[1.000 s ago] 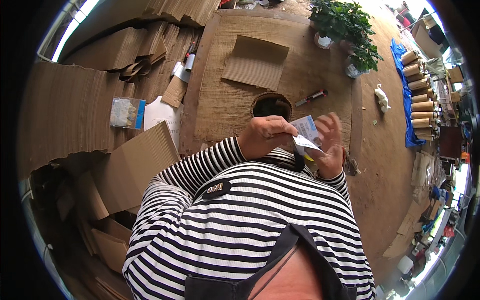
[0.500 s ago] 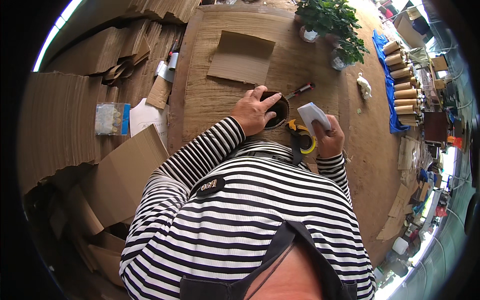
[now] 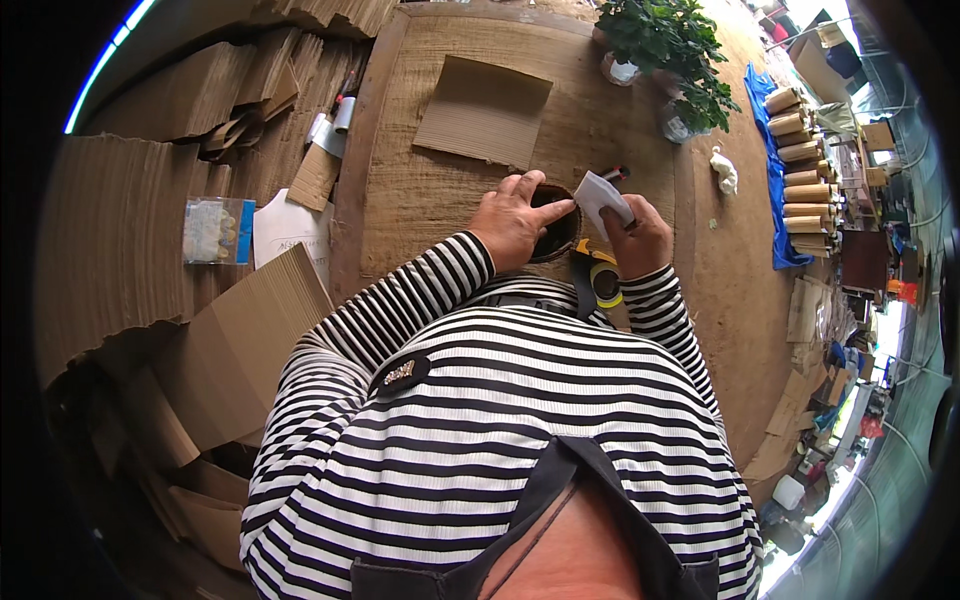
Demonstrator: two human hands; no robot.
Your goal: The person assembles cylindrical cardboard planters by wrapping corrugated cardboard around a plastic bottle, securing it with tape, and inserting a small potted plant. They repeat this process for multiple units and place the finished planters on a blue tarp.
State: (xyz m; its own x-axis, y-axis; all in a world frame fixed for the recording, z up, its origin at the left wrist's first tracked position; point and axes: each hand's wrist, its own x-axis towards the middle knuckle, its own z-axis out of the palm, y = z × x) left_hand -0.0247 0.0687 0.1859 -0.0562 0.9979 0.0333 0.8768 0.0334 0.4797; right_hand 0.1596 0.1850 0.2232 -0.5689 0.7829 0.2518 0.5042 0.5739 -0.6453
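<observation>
While the left hand (image 3: 515, 222) rests spread over the dark bowl (image 3: 555, 225) on the table (image 3: 440, 200), fingertips touching its rim, the right hand (image 3: 640, 235) grips a white packet (image 3: 602, 195), possibly paper, just beside the bowl. Yellow tape measure (image 3: 603, 282) lies below.

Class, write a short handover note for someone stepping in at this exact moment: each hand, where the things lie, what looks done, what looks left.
Left hand: laid over the rim of the small dark round basket, fingers reaching across its opening; grip cannot be judged.
Right hand: closed on a small white packet, held just right of the basket.
Nearby: yellow-and-black tape dispenser at the table's near edge, under the right wrist; a marker behind the packet; a corrugated cardboard sheet farther back on the wooden table.
Done: packet picked up, basket steadied.
Left: the packet is not yet in the basket. The basket's contents are hidden by the hand.
</observation>
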